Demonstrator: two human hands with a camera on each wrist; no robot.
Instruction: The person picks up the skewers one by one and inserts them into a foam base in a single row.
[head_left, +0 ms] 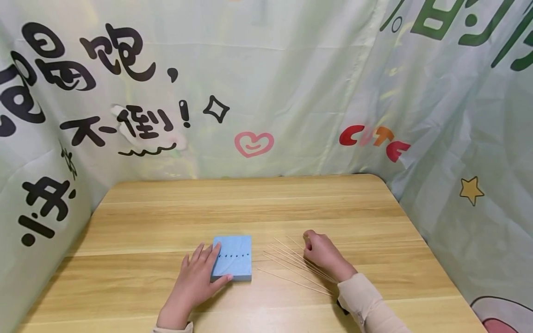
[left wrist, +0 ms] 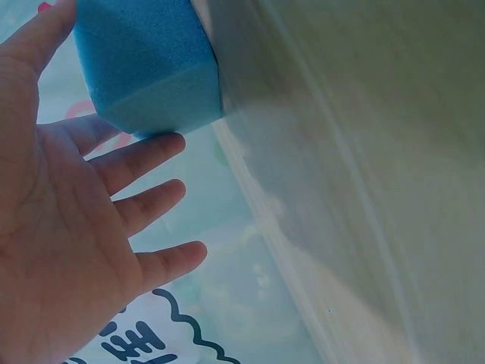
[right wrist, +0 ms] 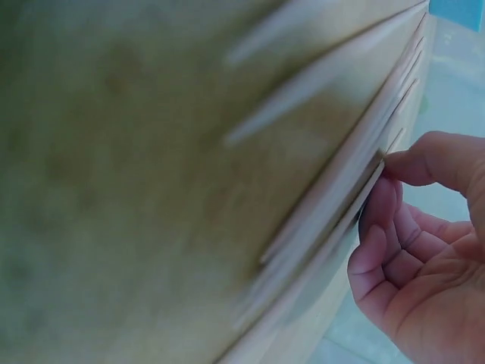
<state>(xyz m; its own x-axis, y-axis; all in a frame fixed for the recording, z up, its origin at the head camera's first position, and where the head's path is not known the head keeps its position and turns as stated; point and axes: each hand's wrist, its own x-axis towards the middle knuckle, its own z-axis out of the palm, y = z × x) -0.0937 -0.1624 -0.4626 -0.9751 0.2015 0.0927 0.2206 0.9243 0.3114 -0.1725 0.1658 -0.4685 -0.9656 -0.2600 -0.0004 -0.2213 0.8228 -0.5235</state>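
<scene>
A blue foam block (head_left: 235,267) with a row of small dark holes across its top sits on the table. My left hand (head_left: 195,277) rests against its left side and near front corner, thumb and fingers spread and fairly straight. In the left wrist view the block (left wrist: 151,68) lies by the thumb and forefinger of that hand (left wrist: 76,220). Several thin wooden sticks (head_left: 291,273) lie fanned out to the right of the block. Over them, my right hand (head_left: 326,254) pinches one stick between thumb and forefinger; the right wrist view shows this hand (right wrist: 424,250) at the sticks (right wrist: 333,182).
The wooden table (head_left: 166,208) has rounded far corners. A pale printed curtain (head_left: 291,83) hangs behind it and along both sides. A small dark object (head_left: 342,307) shows under the right cuff, too hidden to identify.
</scene>
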